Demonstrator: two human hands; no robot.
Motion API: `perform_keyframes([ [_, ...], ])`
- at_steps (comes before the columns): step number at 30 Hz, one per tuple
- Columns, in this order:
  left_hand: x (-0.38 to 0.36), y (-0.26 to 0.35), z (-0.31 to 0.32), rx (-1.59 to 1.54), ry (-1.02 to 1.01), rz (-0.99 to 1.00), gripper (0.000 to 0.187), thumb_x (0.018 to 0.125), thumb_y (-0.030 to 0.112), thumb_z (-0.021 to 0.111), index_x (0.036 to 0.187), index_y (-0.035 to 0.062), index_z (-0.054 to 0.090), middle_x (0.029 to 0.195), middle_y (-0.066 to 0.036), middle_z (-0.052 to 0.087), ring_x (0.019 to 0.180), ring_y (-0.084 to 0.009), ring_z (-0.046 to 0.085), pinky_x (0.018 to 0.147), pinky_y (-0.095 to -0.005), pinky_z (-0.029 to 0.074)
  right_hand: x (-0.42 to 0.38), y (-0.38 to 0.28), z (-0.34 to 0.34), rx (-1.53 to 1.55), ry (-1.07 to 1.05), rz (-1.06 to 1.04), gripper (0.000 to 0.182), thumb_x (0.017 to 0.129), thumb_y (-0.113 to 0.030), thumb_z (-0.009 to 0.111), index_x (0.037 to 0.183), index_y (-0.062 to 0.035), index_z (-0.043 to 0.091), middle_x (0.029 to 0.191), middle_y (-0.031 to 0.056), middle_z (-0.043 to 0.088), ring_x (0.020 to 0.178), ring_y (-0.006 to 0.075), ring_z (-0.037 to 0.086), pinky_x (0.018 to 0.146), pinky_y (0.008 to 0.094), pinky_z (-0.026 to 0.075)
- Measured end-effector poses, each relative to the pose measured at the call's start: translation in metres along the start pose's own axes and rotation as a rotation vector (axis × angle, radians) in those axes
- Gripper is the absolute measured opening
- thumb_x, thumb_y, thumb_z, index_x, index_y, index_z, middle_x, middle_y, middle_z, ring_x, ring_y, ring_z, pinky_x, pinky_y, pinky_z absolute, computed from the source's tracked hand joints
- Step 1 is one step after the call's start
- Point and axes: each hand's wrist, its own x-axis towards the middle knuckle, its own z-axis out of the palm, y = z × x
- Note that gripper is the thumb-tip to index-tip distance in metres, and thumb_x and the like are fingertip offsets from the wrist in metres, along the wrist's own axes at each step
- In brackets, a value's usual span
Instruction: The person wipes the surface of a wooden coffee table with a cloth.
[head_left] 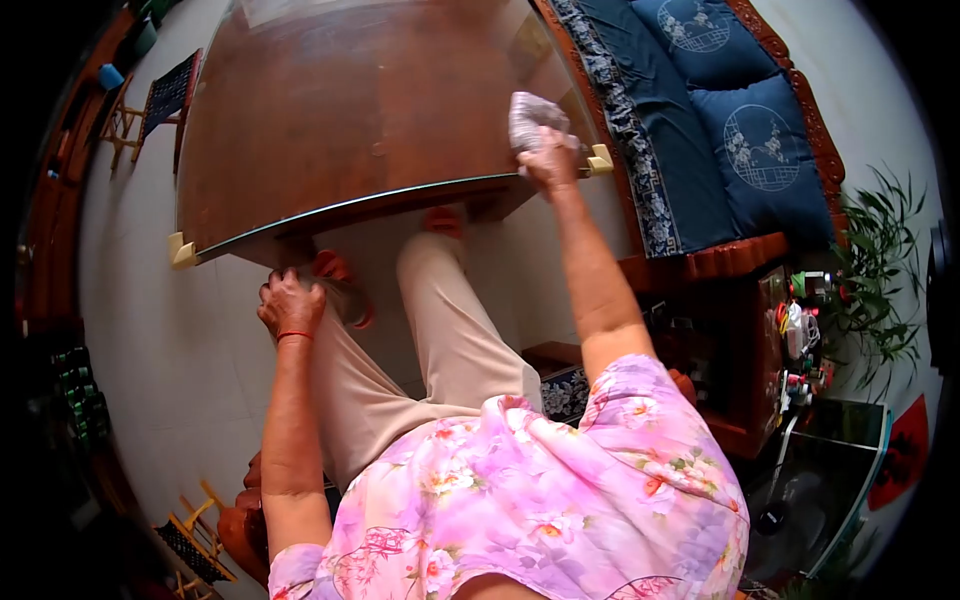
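Observation:
My right hand (549, 162) is closed on a bunched, pale patterned cloth (534, 116). The cloth lies on the glass-topped wooden table (370, 100), close to its right front corner. My left hand (291, 301) rests on my left knee, below the table's front edge. Its fingers are bent slightly apart, and nothing shows in them. A red band (295, 334) circles that wrist.
Cream corner guards (182, 250) cap the table's front corners. To the right stands a carved wooden sofa with blue cushions (756, 140). A side cabinet (735, 385) holding small items is at lower right, beside a leafy plant (882, 260). A folding stool (170, 95) stands left.

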Motion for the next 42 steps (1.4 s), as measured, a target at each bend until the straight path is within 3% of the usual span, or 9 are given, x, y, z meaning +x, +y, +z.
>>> perform_keyframes([
  [2,-0.001,0.007,-0.003,0.004,-0.016,0.014,0.045,0.070,0.032,0.060,0.111,0.0155,0.063,0.117,-0.006,0.057,0.107,-0.0299,0.054,0.085,-0.0466,0.047,-0.022,-0.049,-0.003,0.112,0.016,-0.057,0.056,0.062,-0.027,0.061,0.111,-0.0008,0.056,0.107,0.0181,0.059,0.101,0.0349,0.056,0.089,0.0441,0.046],
  [6,-0.007,0.010,-0.001,0.009,0.028,0.042,0.044,0.070,0.032,0.059,0.111,0.0150,0.063,0.118,-0.008,0.056,0.109,-0.0302,0.053,0.086,-0.0464,0.047,-0.057,-0.103,0.002,0.119,0.053,-0.277,0.061,0.065,-0.022,0.061,0.123,-0.0027,0.054,0.128,0.0217,0.051,0.122,0.0339,0.047,0.106,0.0406,0.033],
  [10,-0.011,-0.001,0.004,-0.022,0.038,0.019,0.044,0.071,0.030,0.060,0.113,0.0155,0.060,0.122,-0.006,0.053,0.111,-0.0289,0.051,0.089,-0.0464,0.045,-0.047,-0.070,-0.007,0.196,-0.016,-0.321,0.059,0.065,-0.019,0.061,0.122,-0.0042,0.056,0.131,0.0189,0.050,0.122,0.0313,0.047,0.107,0.0379,0.034],
  [15,-0.010,-0.017,0.010,0.010,0.078,0.004,0.042,0.071,0.030,0.057,0.111,0.0176,0.060,0.119,-0.005,0.055,0.109,-0.0296,0.052,0.089,-0.0440,0.046,-0.009,0.016,0.001,0.057,0.022,-0.139,0.063,0.066,-0.026,0.056,0.122,0.0008,0.055,0.127,0.0203,0.053,0.119,0.0335,0.049,0.104,0.0373,0.036],
  [20,-0.004,-0.019,0.010,-0.023,0.063,0.024,0.042,0.070,0.030,0.058,0.109,0.0162,0.062,0.117,-0.006,0.056,0.107,-0.0291,0.053,0.087,-0.0447,0.047,0.011,0.033,-0.018,0.105,0.017,0.295,0.062,0.063,-0.027,0.063,0.122,-0.0094,0.055,0.117,0.0177,0.057,0.111,0.0331,0.054,0.098,0.0390,0.042],
  [26,0.003,-0.005,0.004,0.022,0.005,0.011,0.043,0.069,0.030,0.059,0.109,0.0158,0.063,0.116,-0.006,0.057,0.106,-0.0287,0.054,0.084,-0.0454,0.047,0.005,0.000,0.005,0.054,0.047,0.016,0.046,0.060,-0.026,0.063,0.099,-0.0029,0.058,0.099,0.0195,0.061,0.094,0.0345,0.060,0.086,0.0434,0.048],
  [30,0.003,-0.003,0.008,0.017,0.018,0.040,0.043,0.069,0.030,0.059,0.110,0.0162,0.063,0.116,-0.005,0.057,0.106,-0.0288,0.054,0.084,-0.0452,0.047,-0.030,-0.072,0.001,0.013,0.025,-0.216,0.059,0.063,-0.021,0.059,0.118,0.0004,0.056,0.117,0.0216,0.055,0.114,0.0343,0.051,0.106,0.0393,0.033],
  [36,-0.006,-0.015,0.009,-0.014,0.068,0.048,0.043,0.069,0.029,0.060,0.110,0.0158,0.063,0.117,-0.006,0.057,0.107,-0.0287,0.053,0.085,-0.0443,0.046,0.001,-0.019,0.000,0.108,0.080,-0.354,0.054,0.063,-0.018,0.058,0.113,0.0032,0.057,0.112,0.0257,0.058,0.107,0.0371,0.056,0.096,0.0396,0.043],
  [42,-0.003,-0.020,0.007,-0.009,0.058,0.026,0.039,0.069,0.028,0.059,0.105,0.0153,0.064,0.116,-0.005,0.057,0.105,-0.0279,0.054,0.084,-0.0442,0.047,0.066,0.052,-0.011,0.025,-0.039,0.342,0.052,0.066,-0.027,0.062,0.112,-0.0051,0.057,0.111,0.0207,0.061,0.106,0.0336,0.058,0.093,0.0412,0.046],
])
